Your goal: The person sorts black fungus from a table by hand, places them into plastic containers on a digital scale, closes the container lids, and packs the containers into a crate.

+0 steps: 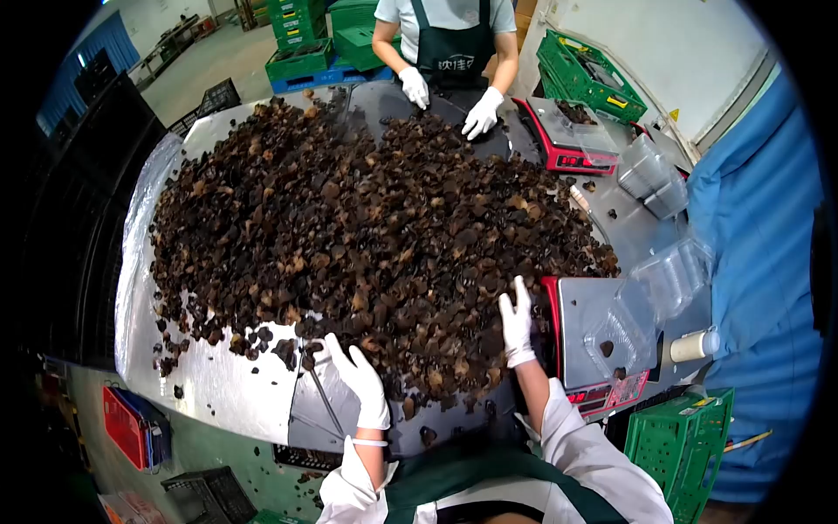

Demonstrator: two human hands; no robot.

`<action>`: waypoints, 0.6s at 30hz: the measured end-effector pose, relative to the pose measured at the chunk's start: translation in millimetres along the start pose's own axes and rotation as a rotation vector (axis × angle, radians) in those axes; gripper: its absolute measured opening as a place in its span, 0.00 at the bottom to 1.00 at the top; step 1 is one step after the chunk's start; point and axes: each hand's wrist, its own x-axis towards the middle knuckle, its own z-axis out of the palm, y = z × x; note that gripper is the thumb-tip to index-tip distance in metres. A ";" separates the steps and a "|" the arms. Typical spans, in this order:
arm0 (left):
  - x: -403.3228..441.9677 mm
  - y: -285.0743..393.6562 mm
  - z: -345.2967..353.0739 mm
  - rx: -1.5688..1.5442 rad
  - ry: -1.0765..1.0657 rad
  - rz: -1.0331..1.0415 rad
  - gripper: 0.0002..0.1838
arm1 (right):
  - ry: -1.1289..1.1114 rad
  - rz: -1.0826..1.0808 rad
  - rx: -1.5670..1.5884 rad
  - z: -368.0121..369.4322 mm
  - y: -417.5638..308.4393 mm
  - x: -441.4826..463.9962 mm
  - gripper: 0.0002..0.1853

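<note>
A wide heap of dark brown wood ear mushrooms covers most of the metal table. My left hand, in a white glove, is at the near edge of the heap with its fingers apart and nothing held. My right hand, also gloved, is at the heap's right edge, fingers spread and nothing visible in them. Just right of it stands a red scale with a clear plastic tray on its plate. A small dark piece lies in that tray. A thin dark rod lies near my left hand.
Across the table a co-worker's gloved hands are at the heap's far edge. A second red scale and stacked clear trays stand at the right. A white cylindrical container is near a green crate and blue curtain.
</note>
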 end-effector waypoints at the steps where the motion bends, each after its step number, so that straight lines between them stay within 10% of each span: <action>1: 5.6 7.2 13.0 -0.091 -0.015 0.005 0.27 | -0.037 -0.033 -0.018 8.0 -6.6 -0.1 0.31; 11: 13.1 89.9 115.9 -0.507 -0.369 0.055 0.30 | -0.317 0.144 0.432 52.6 -43.5 21.7 0.35; 14: 16.9 116.8 121.7 -0.471 -0.487 0.127 0.30 | -0.268 0.574 0.808 36.3 -62.0 25.7 0.35; 18: 25.7 138.8 117.3 -0.652 -0.510 0.061 0.30 | -0.290 0.399 0.942 15.6 -100.7 38.4 0.29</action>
